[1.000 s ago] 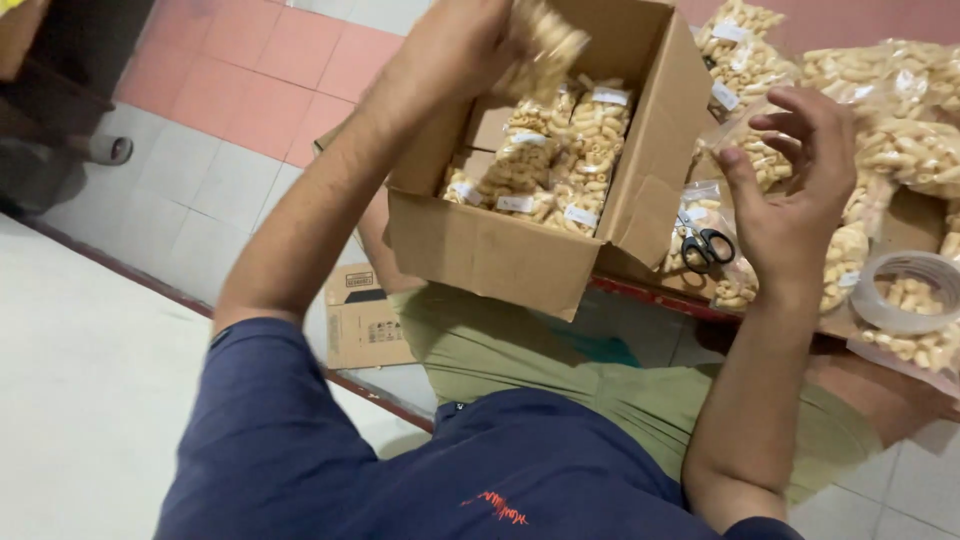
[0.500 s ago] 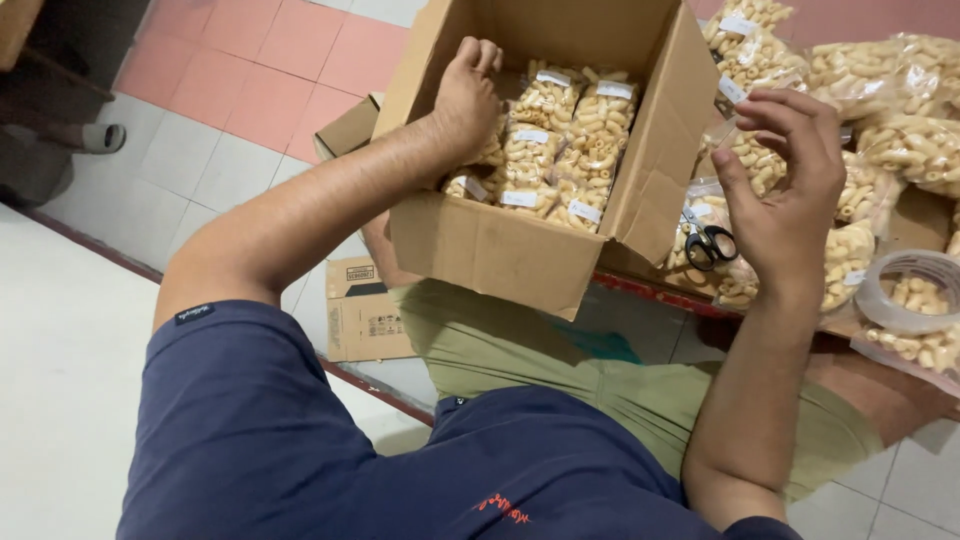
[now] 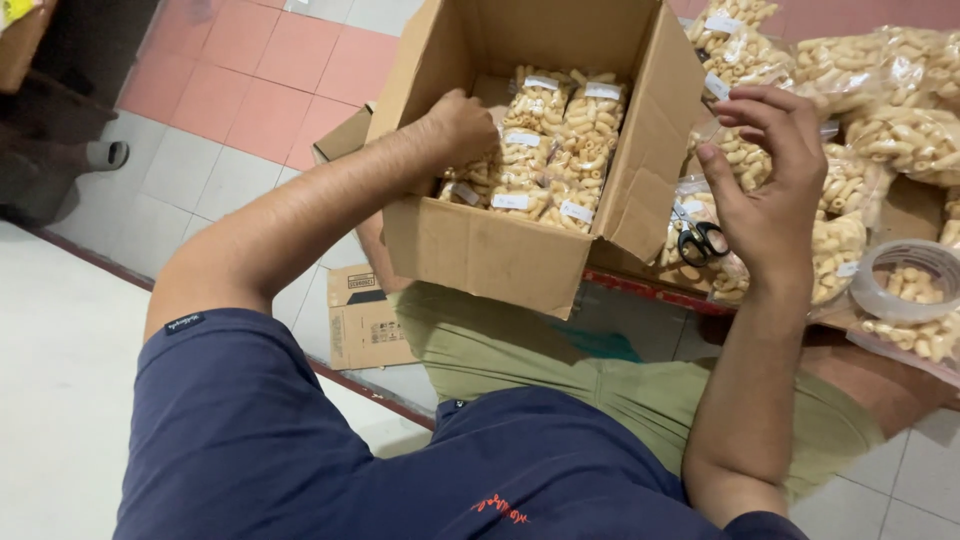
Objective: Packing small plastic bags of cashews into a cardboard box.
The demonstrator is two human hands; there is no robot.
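An open brown cardboard box [image 3: 500, 255] rests on my lap, with several clear bags of pale curled snacks [image 3: 565, 140] standing in rows inside. My left hand [image 3: 455, 125] reaches into the box's left side, its fingers curled down on a snack bag there. To the right of the box my right hand [image 3: 770, 175] hovers with fingers spread and nothing in it. It is above black-handled scissors [image 3: 700, 242] that lie on a pile of loose snack bags [image 3: 885, 110].
A roll of clear tape [image 3: 915, 280] lies at the right edge among the bags. A flattened small carton [image 3: 365, 315] sits on the tiled floor under the box. A sandal [image 3: 105, 155] is at the far left.
My left hand came down from above the box with a snack bag and now sits low inside the box's left side. The right hand stayed about where it was.
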